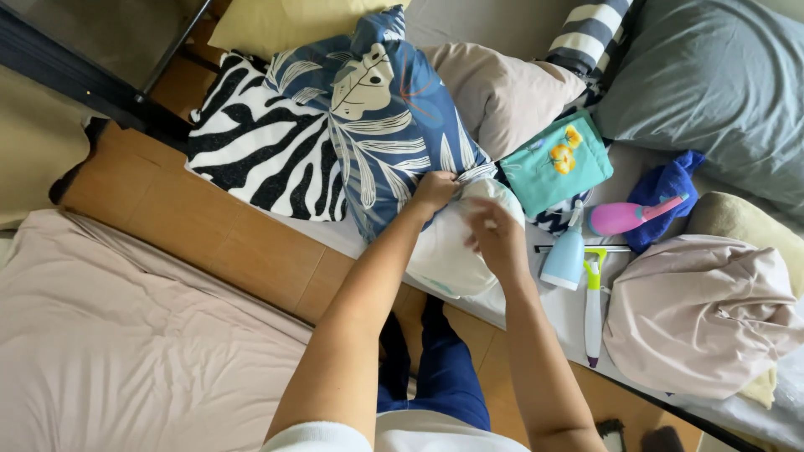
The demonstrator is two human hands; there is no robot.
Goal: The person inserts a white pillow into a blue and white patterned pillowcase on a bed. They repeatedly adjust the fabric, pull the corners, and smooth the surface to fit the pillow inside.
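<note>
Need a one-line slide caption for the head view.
Left hand grips the blue leaf-print pillowcase edge; right hand rests on the white pillow inside.

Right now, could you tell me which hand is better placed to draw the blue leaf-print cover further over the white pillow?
Probably the left hand: it already pinches the blue leaf-print cover at its open edge. The right hand lies on the white pillow, better suited to steadying it.

Left hand (435, 189) pinches the open edge of the blue leaf-print pillowcase (381, 125), at 12 o'clock from the white pillow (456, 247). Right hand (496, 236) rests on the pillow, fingers loose. Zebra-print cushion (251, 155) at 9 o'clock of the case. Light-blue spray bottle (565, 255) and squeegee (593, 301) at 3 o'clock of the right hand.
</note>
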